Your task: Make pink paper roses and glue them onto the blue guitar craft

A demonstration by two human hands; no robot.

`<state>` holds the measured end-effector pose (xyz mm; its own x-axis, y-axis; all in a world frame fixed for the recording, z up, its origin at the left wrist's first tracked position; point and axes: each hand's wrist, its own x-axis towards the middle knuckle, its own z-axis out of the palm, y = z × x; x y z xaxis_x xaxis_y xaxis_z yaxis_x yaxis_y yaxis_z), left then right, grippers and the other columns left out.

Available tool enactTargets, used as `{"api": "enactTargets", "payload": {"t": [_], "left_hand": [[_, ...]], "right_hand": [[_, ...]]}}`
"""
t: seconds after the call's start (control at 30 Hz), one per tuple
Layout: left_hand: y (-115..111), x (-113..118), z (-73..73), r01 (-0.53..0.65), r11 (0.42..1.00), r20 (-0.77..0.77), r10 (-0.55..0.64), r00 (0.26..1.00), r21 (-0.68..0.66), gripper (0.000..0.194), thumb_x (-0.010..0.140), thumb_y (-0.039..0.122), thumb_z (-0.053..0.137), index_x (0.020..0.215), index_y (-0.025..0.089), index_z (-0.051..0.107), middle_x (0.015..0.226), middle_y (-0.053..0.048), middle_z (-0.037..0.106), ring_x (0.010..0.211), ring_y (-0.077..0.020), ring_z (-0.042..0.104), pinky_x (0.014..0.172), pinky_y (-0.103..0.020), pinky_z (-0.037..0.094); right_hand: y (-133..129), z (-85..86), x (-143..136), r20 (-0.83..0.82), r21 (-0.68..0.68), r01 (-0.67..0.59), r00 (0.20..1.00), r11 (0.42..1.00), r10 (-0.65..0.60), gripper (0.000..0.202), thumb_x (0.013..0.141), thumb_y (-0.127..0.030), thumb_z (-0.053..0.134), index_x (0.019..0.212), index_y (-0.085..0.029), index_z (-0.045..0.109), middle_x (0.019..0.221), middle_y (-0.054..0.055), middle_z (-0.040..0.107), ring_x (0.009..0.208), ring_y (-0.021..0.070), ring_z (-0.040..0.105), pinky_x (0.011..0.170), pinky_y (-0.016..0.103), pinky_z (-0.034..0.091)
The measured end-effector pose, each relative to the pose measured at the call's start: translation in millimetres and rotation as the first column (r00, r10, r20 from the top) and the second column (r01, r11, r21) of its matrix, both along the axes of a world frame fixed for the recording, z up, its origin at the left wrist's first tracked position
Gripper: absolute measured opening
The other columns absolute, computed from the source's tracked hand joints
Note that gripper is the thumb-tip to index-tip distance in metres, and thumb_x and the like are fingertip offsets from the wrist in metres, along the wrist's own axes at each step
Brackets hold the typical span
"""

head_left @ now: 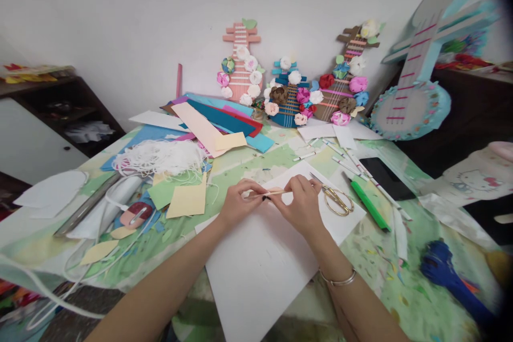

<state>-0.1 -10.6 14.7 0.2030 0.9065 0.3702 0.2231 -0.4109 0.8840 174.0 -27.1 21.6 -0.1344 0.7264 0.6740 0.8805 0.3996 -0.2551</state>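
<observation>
Over a white sheet (pixel 260 272), my left hand (pixel 242 203) and my right hand (pixel 300 203) meet at a thin pale stick (pixel 276 193). Both hands are closed in a pinch on it, thumbs close together at its middle. A bit of pale pink material shows behind the stick, but my fingers cover most of it. Gold-handled scissors (pixel 339 202) lie just right of my right hand, their blades partly hidden by it. Farther right are a green box cutter (pixel 369 206) and a black phone (pixel 388 178).
White string (pixel 160 157) and paper scraps (pixel 187 199) lie left. Behind are coloured paper strips (pixel 220 115) and flower-decorated instrument models (pixel 240 64) against the wall. At right are a blue glue gun (pixel 444 272), thin paper rods (pixel 377 184) and a larger blue instrument model (pixel 412 96).
</observation>
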Motion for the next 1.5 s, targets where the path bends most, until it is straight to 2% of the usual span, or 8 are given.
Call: {"api": "enactTargets", "payload": {"t": [0.2,0.43,0.6,0.93,1.1,1.3,1.4,1.5], "left_hand": [[0,-2,0.6,0.011,1.000,-0.071,-0.012,0.997,-0.008,0.009,0.068,0.017,0.067,0.077,0.019,0.069,0.080,-0.006,0.066,0.084,-0.0192,0.059,0.076,-0.031,0.047],[-1,-3,-6.1,0.049,0.947,-0.250,0.034,0.968,0.318,0.019,0.073,0.011,0.058,0.088,0.019,0.066,0.077,-0.007,0.065,0.084,-0.0199,0.056,0.076,-0.034,0.046],[-2,-4,-5.8,0.049,0.933,-0.275,0.054,0.960,0.357,0.022,0.072,0.009,0.057,0.091,0.017,0.064,0.080,-0.007,0.063,0.083,-0.0195,0.054,0.075,-0.034,0.046],[1,-5,-0.1,0.065,0.990,-0.188,-0.041,0.981,0.125,0.008,0.071,0.015,0.061,0.079,0.018,0.061,0.079,-0.004,0.060,0.080,-0.0163,0.056,0.072,-0.028,0.045],[7,-10,4.8,-0.001,0.992,0.012,0.002,1.000,-0.130,0.013,0.066,0.021,0.071,0.073,0.016,0.062,0.076,-0.003,0.062,0.075,-0.0144,0.056,0.072,-0.026,0.043],[14,-13,0.5,0.172,0.837,0.503,0.137,0.853,-0.520,0.028,0.052,0.019,0.080,0.070,0.014,0.060,0.067,0.000,0.061,0.060,-0.0106,0.057,0.057,-0.022,0.042],[14,-11,-3.8,0.327,0.749,0.652,0.180,0.737,-0.577,0.029,0.050,0.011,0.079,0.072,0.014,0.060,0.066,0.000,0.063,0.059,-0.0102,0.058,0.058,-0.022,0.043],[12,-9,-8.1,0.451,0.691,0.725,0.155,0.671,-0.565,0.028,0.053,0.008,0.076,0.076,0.014,0.061,0.070,-0.001,0.065,0.061,-0.0104,0.059,0.060,-0.022,0.043]], "right_hand": [[-1,1.4,1,0.113,0.008,-0.029,0.993,1.000,0.028,0.023,0.082,-0.037,0.052,0.072,-0.020,0.039,0.070,0.001,0.049,0.072,0.0181,0.046,0.077,0.035,0.025],[-4,4.0,-2,0.210,0.012,-0.046,0.977,0.999,0.042,0.021,0.084,-0.034,0.051,0.070,-0.020,0.042,0.071,0.003,0.050,0.073,0.0183,0.043,0.079,0.036,0.025],[-4,3.2,-3,0.212,0.053,-0.047,0.977,0.997,0.034,0.024,0.085,-0.036,0.050,0.070,-0.019,0.043,0.070,0.002,0.049,0.071,0.0173,0.043,0.078,0.035,0.025],[-4,4.0,-3,0.207,0.078,-0.074,0.977,0.994,0.057,0.023,0.083,-0.035,0.053,0.069,-0.018,0.044,0.069,0.002,0.050,0.071,0.0166,0.045,0.079,0.036,0.028],[-5,11.2,-1,0.033,0.217,-0.101,0.995,0.971,0.096,0.021,0.079,-0.031,0.060,0.093,-0.018,0.052,0.095,0.009,0.057,0.091,0.0215,0.051,0.088,0.042,0.031],[-4,12.8,2,-0.376,0.153,-0.073,0.918,0.986,0.126,0.025,0.082,-0.026,0.053,0.106,-0.020,0.050,0.109,0.012,0.054,0.107,0.0244,0.050,0.091,0.043,0.038],[1,5.7,0,-0.549,-0.072,-0.260,0.816,0.963,0.179,0.025,0.084,-0.030,0.051,0.108,-0.021,0.051,0.107,0.009,0.057,0.104,0.0213,0.054,0.091,0.041,0.041],[4,-2.6,-5,-0.695,-0.229,-0.489,0.687,0.842,0.210,0.034,0.081,-0.036,0.057,0.112,-0.023,0.050,0.112,0.008,0.058,0.101,0.0188,0.057,0.091,0.038,0.044]]}}
